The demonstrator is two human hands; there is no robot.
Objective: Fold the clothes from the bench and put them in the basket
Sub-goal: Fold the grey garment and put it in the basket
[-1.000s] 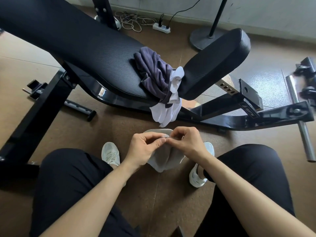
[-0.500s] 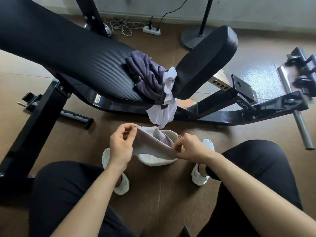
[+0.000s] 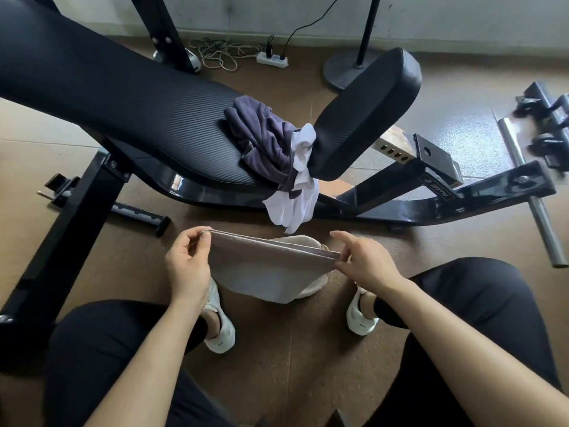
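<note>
Each grip, left hand (image 3: pixel 187 266) and right hand (image 3: pixel 366 265), pinches the grey cloth (image 3: pixel 264 266) taut.

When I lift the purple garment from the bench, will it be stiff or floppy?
Probably floppy: the purple garment lies crumpled in soft folds. It may drag along the white garment, which seems tangled with it.

Black bench (image 3: pixel 123 112), purple garment (image 3: pixel 264 134), white garment (image 3: pixel 295 204)

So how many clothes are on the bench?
2. A dark purple garment lies bunched on the bench; a white garment hangs off the edge beside it. More could hide underneath.
</note>
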